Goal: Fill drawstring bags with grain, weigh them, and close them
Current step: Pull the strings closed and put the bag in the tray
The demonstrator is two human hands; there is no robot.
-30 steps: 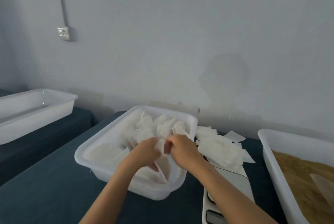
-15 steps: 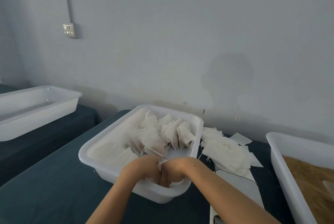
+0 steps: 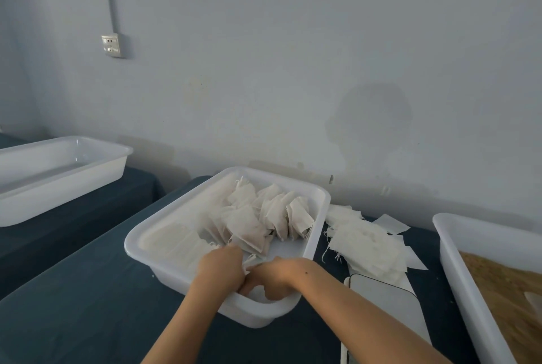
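Lower centre: left hand [image 3: 221, 268] and right hand [image 3: 271, 277] pinch a bag [image 3: 249, 261] over the tray [image 3: 176, 272]. Likely closing; next, set it down.

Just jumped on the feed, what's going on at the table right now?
A person has both hands down at the near end of the white tub of filled bags. The left hand and right hand are pressed close together, pinching a small white bag between them, apparently working on its top. A pile of flat empty bags lies to the right of the tub, next to a scale, and the grain bin sits at far right.
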